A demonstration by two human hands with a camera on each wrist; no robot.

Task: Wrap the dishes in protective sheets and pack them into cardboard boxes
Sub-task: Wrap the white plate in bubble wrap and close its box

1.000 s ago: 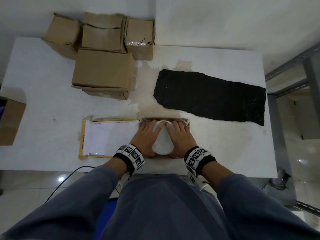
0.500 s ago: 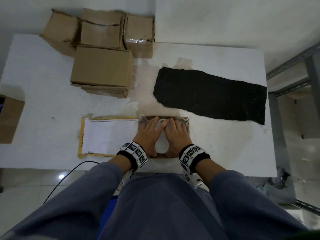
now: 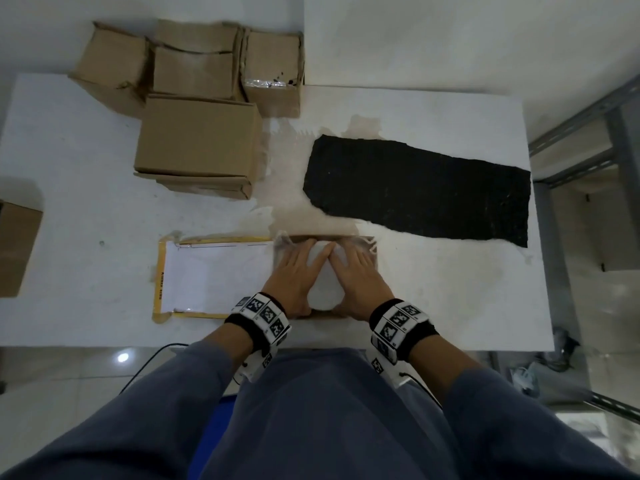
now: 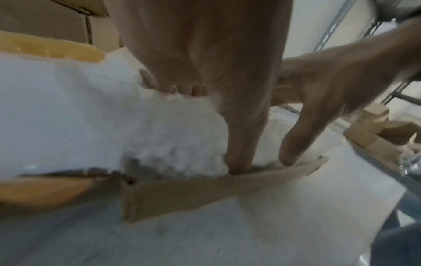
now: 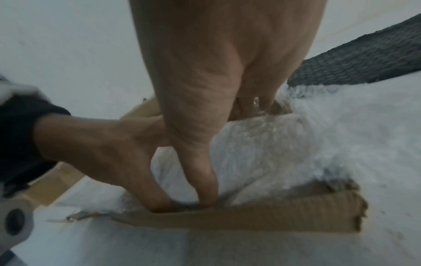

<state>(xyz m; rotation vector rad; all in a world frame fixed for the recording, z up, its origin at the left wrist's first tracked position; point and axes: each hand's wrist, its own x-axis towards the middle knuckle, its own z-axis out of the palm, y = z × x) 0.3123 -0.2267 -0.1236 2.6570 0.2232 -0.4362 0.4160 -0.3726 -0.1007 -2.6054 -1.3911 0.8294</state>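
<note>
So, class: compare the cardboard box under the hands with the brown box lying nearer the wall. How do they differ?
The box under the hands is open, shallow and holds a white wrapped bundle that the left hand and right hand press down. The brown box nearer the wall is closed, looks taller, and nobody touches it. Both are plain brown cardboard on the white table.

Dish itself hidden inside the white wrapped bundle (image 3: pixel 323 282), low cardboard box (image 3: pixel 360 241) mostly covered by both hands, far fingertips out of sight, brown carton (image 3: pixel 15 247) cut by left edge, wrist views blurred
</note>
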